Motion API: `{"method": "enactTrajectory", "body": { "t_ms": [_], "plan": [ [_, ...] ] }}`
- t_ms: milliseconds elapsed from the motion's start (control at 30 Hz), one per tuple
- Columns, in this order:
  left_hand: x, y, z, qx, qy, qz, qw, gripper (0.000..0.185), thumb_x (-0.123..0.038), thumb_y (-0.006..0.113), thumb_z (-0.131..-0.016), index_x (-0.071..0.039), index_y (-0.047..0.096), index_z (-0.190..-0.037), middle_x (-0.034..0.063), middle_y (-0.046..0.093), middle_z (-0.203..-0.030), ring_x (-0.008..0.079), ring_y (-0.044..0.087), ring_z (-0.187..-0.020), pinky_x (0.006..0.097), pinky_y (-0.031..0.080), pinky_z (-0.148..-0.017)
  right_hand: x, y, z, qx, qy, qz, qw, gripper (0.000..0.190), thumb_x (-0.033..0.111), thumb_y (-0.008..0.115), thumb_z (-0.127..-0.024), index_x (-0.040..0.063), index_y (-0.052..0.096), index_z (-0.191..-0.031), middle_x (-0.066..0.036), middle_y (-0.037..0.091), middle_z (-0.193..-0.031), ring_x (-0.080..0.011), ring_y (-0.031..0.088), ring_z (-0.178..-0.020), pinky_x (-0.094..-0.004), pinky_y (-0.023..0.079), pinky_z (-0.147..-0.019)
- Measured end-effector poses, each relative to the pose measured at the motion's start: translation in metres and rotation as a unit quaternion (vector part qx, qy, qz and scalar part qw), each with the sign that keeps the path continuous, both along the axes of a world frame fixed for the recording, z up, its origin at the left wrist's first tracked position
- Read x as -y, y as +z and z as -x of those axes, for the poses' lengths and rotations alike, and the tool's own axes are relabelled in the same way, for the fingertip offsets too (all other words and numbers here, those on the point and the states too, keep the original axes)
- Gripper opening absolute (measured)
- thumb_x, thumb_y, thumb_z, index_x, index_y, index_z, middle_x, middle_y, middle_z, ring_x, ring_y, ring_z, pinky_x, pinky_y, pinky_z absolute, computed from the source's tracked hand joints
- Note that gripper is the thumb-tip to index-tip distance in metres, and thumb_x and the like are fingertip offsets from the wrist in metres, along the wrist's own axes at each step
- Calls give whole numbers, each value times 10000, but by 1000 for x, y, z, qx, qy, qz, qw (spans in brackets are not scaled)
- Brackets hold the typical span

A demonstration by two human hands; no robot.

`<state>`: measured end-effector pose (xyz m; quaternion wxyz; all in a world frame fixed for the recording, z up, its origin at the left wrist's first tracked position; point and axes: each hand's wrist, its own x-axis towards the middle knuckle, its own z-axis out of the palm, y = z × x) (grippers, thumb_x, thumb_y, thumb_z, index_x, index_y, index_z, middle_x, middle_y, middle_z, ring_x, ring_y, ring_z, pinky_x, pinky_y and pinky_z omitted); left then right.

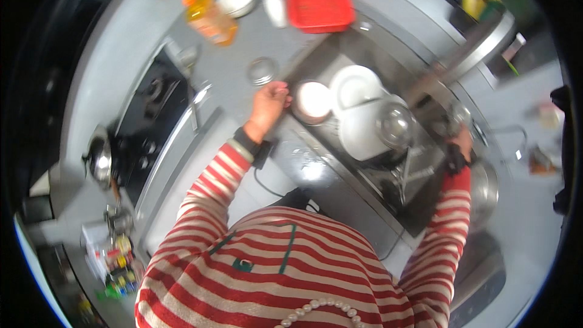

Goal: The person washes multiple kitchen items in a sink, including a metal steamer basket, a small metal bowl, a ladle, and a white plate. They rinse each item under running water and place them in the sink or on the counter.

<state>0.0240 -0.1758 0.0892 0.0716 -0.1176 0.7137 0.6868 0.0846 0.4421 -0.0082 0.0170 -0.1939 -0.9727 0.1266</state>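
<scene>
My left hand (pixel 270 102) is over the sink's near-left edge, its fingers curled together and nothing visible in them. Just beyond it a round clear glass dish or lid (pixel 263 71) lies on the counter. Close to its fingertips, inside the steel sink (pixel 382 50), stands a round bowl (pixel 313 101) with a pale inside. White plates (pixel 357 84) and a clear glass bowl (pixel 395 124) are stacked beside it. My right hand (pixel 463 142) is at the sink's right side, blurred, against a shiny clear object (pixel 457 115); whether it grips this I cannot tell.
A red plastic basket (pixel 320 4), an orange soap pump bottle (pixel 212 20) and a white bowl (pixel 237 1) stand behind the sink. Left are a black gas hob (pixel 150 95) and a steel pan (pixel 100 157). A large metal bowl (pixel 485 191) sits beyond my right forearm.
</scene>
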Motion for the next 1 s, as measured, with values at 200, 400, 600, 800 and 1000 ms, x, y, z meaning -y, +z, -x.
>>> {"method": "enactTrajectory", "body": {
  "t_ms": [200, 400, 600, 800, 1000],
  "plan": [
    [97, -12, -3, -96, 158, 300, 936, 133, -86, 637, -883, -35, 657, -1004, 119, 665, -936, 195, 642, -809, 356, 523, -755, -16, -3, 14, 10, -78, 54, 995, 620, 307, 770, -703, 42, 569, -1225, -147, 651, -1045, -257, 634, -863, -376, 523, -732],
    [187, -13, -15, -28, 255, 605, 754, 249, -135, 657, -789, -71, 673, -1030, 213, 632, -1072, 377, 585, -1064, 446, 460, -931, -17, 6, 21, -144, -347, 481, 792, 369, 381, 588, -896, 63, 602, -1082, -98, 621, -928, -248, 562, -648, -369, 463, -511],
    [218, -24, -19, 126, 281, 536, 786, 328, -167, 612, -819, -64, 597, -1130, 239, 602, -1125, 420, 586, -1064, 444, 466, -931, -23, -8, 6, -149, -360, 531, 752, 352, 384, 574, -903, 77, 565, -1077, -85, 600, -892, -237, 526, -603, -348, 426, -469],
    [239, -35, -13, 103, 250, 509, 817, 386, -244, 632, -826, 54, 613, -1071, 303, 643, -1054, 427, 632, -1014, 445, 493, -885, -6, 3, 2, -114, -330, 516, 782, 344, 394, 531, -917, 86, 595, -1056, -79, 606, -884, -219, 548, -675, -336, 418, -480],
    [241, -35, -27, 104, 173, 519, 831, 412, -281, 618, -880, 117, 609, -985, 343, 639, -995, 474, 621, -985, 481, 496, -862, 30, 20, 3, -150, -302, 609, 718, 355, 386, 517, -924, 77, 611, -1070, -84, 620, -901, -216, 574, -740, -344, 457, -538]
  ]
}}
